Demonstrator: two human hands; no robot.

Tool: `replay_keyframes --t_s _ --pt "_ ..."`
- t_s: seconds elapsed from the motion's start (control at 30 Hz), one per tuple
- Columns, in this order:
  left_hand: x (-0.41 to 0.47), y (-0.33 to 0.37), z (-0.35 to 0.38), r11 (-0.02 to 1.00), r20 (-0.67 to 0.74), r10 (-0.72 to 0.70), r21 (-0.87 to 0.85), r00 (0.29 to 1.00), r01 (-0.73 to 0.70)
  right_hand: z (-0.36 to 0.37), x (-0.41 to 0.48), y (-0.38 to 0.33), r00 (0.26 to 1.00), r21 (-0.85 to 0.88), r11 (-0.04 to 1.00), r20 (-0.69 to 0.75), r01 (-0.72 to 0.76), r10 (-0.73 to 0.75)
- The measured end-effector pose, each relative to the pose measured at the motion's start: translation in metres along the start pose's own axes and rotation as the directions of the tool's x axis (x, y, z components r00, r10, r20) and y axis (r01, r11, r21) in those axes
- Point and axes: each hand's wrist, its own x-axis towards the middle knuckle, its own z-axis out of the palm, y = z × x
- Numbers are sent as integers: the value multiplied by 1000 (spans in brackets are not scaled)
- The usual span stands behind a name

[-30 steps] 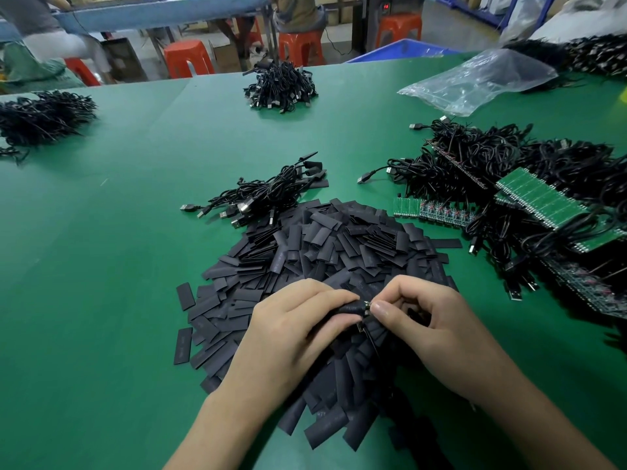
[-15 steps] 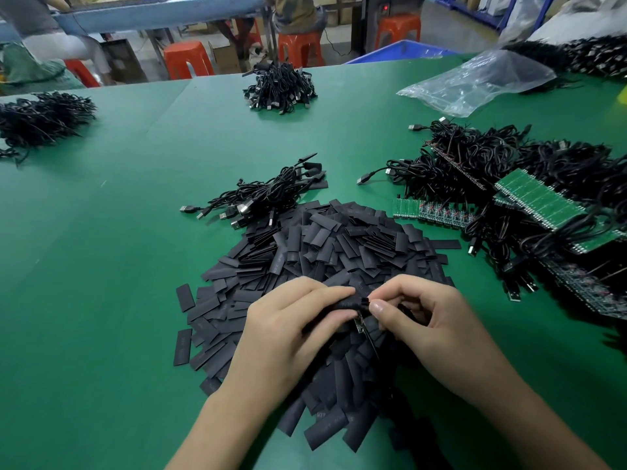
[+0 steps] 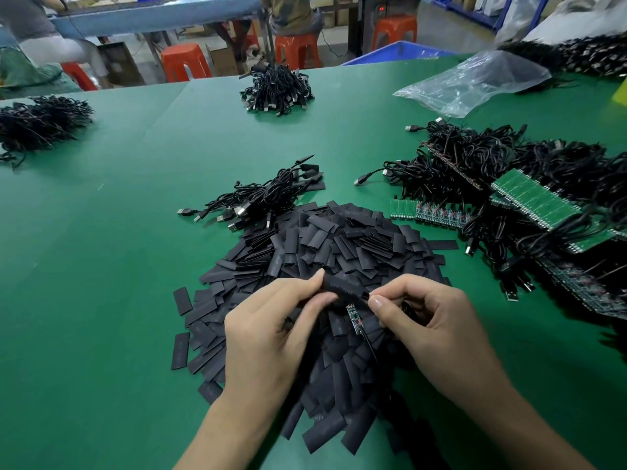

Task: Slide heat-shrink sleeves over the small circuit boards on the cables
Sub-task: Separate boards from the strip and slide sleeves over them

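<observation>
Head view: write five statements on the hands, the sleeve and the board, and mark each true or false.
1. The left hand holds a sleeve. True.
2. The sleeve fully covers the small circuit board. False: the board hangs bare just below it.
3. The right hand lies flat on the table. False: its fingers pinch at the sleeve's end.
4. A clear plastic bag lies far right. True.
5. The loose sleeves sit in a tray. False: the sleeve pile lies on the table.
</observation>
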Motion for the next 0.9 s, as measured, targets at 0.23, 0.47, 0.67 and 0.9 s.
replay_keyframes --t_s 0.23,0.47,0.67,0.9 --pt "-1 -1 -1 1000 36 9 27 999 -10 4 -1 -3 1000 28 999 -1 -17 17" --pt "1 0 1 999 62 21 35 998 -23 3 -1 -1 999 42 998 -19 -40 41" --pt "3 10 3 959 118 -203 -177 972 222 4 1 -2 995 245 965 30 -96 92" --pt "-2 26 15 974 279 -119 -152 953 166 -4 7 -5 945 806 505 198 -307 259"
